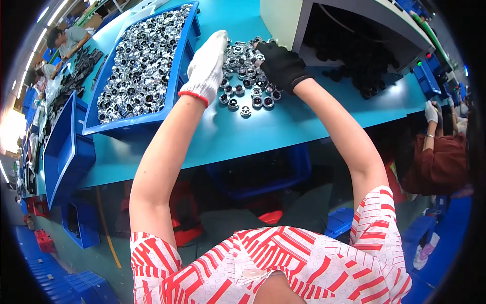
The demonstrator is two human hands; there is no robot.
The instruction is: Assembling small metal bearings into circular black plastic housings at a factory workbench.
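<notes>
A pile of small shiny silver knob-like parts with dark centres lies on the blue-green table, with several loose ones spread toward the near edge. My left hand, in a white knitted glove with a red cuff, is at the pile's left side. Its fingers are stretched out, held together and pointing away from me. On the other side is my right hand, in a black glove with bare fingertips. Its thumb and forefinger are apart against the parts, and I see nothing gripped between them. The other right fingers are mostly hidden.
A long blue bin full of similar silver parts stands left of the pile. Another blue bin leans at the table's left end. To the right, a pale box-like housing opens over a heap of black parts. Other people work nearby.
</notes>
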